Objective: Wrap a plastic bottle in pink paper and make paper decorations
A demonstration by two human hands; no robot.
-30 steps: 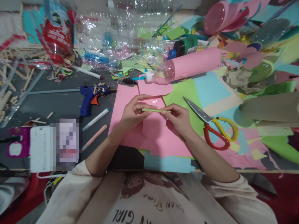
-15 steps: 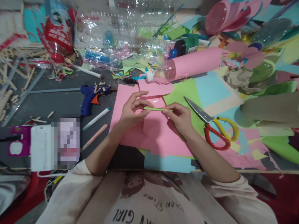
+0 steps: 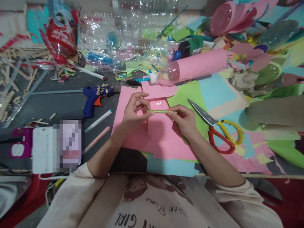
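Observation:
A thin light-green paper strip [image 3: 159,111], perhaps rolled or folded, stretches level between my two hands. My left hand [image 3: 136,110] pinches its left end between thumb and fingers, the index finger raised above. At the right end, my right hand [image 3: 184,118] grips it with thumb and fingertips. Under both hands lie pink paper sheets [image 3: 133,136], with a rounded pink piece [image 3: 159,90] just beyond the fingers. Right of my right hand, over green paper [image 3: 190,91], rest scissors [image 3: 215,123] with one red and one yellow handle, blades parted slightly.
A blue glue gun [image 3: 89,101] and two markers [image 3: 98,121] lie to the left. Behind the sheets is a pink-wrapped plastic bottle [image 3: 201,65]. Clear bottles [image 3: 99,28], wooden sticks [image 3: 11,76] and paper scraps [image 3: 256,148] crowd the table. A phone [image 3: 70,142] sits front left.
The hands hold nearly the same pose on the green strip. The whole view has shifted very slightly; nothing was picked up or let go.

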